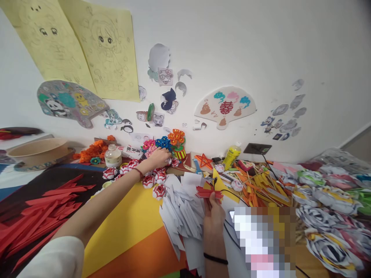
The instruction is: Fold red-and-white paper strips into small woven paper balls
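My right hand (213, 210), with a black band at the wrist, pinches a small bundle of folded red paper strips (209, 192) above the white paper. My left hand (161, 157) stretches to the back by the wall, its fingers curled down between the paper flowers. What those fingertips hold, if anything, is hidden. Red-and-white paper flowers (159, 191) lie under and around that wrist. Just beyond it are blue paper flowers (164, 143), pink ones (148, 145) and an orange bunch (176, 137) in a striped pot (179, 153). White folded strips (184, 208) are heaped between my arms.
Red strips (52, 206) spread at left near a beige bowl (40, 150). Yellow paper (124, 224) covers the middle. A yellow bottle (232, 155), orange strips (252, 185), a black cable (232, 193) and large paper rosettes (330, 247) occupy the right side.
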### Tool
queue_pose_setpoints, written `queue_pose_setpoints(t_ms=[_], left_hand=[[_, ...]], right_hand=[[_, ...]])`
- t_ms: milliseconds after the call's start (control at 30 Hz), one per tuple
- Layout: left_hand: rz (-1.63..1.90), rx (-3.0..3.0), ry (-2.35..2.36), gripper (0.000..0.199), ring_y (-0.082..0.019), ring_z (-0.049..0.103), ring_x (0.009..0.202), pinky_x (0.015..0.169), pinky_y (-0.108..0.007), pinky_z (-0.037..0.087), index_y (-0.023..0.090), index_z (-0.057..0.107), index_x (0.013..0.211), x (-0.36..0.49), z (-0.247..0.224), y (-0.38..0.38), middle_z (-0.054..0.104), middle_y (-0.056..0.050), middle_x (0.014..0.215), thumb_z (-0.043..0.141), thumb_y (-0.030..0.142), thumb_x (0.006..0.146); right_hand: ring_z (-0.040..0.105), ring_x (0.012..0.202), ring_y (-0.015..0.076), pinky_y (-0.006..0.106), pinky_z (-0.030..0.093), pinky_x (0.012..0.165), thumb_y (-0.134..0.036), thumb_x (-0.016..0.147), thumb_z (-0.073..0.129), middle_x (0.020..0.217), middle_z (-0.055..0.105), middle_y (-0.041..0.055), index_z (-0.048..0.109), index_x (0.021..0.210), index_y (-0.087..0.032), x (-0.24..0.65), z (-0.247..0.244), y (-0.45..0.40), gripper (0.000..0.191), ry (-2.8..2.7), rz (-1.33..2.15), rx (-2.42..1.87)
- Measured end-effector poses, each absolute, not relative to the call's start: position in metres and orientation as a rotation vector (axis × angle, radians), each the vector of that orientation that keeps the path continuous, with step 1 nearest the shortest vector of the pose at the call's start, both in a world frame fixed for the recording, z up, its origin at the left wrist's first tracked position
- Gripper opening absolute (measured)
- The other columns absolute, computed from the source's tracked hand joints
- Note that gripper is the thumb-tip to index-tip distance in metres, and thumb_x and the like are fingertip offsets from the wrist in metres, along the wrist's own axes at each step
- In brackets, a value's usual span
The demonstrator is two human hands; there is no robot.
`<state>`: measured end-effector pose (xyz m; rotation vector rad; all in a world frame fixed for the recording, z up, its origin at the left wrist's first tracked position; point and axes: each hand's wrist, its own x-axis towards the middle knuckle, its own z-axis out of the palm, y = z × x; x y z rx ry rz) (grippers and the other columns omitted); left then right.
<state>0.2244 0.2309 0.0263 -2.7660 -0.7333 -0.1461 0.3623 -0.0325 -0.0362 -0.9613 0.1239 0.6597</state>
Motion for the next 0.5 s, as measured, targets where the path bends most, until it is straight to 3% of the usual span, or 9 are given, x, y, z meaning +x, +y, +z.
queue_pose_setpoints(t_ms=[200,333,500], left_hand=[[-0.188,-2.748,-0.915,0.038,-0.030,0.060,0.109,0.091,-0.041,0.042,0.015,0.055,0.126,0.248,0.035,0.226,0.061,-0.017,0.119,0.042,0.030,0.094],[0.018,-2.789,-1.058,0.039,-0.030,0.066,0.097,0.084,-0.040,0.049,0.012,0.058,0.122,0.270,0.022,0.227,0.068,-0.018,0.104,0.050,0.037,0.093],[0.261,-2.806,-1.225,0.035,-0.022,0.061,0.103,0.087,-0.043,0.054,0.014,0.056,0.122,0.287,-0.001,0.227,0.059,-0.011,0.121,0.058,0.034,0.093]], right_hand=[[0.068,0.071,0.0117,0.018,0.059,0.065,-0.029,0.061,0.085,0.076,0.070,-0.0015,0.066,0.081,-0.015,0.364,-0.038,-0.030,0.031,0.153,0.662,-0.940],[0.068,0.076,0.0124,0.019,0.058,0.068,-0.031,0.058,0.087,0.079,0.071,-0.0011,0.067,0.081,-0.015,0.365,-0.042,-0.030,0.035,0.119,0.628,-0.991],[0.069,0.076,0.0140,0.022,0.059,0.068,-0.035,0.060,0.086,0.082,0.072,0.0014,0.068,0.084,-0.015,0.366,-0.042,-0.029,0.036,0.146,0.646,-0.996]])
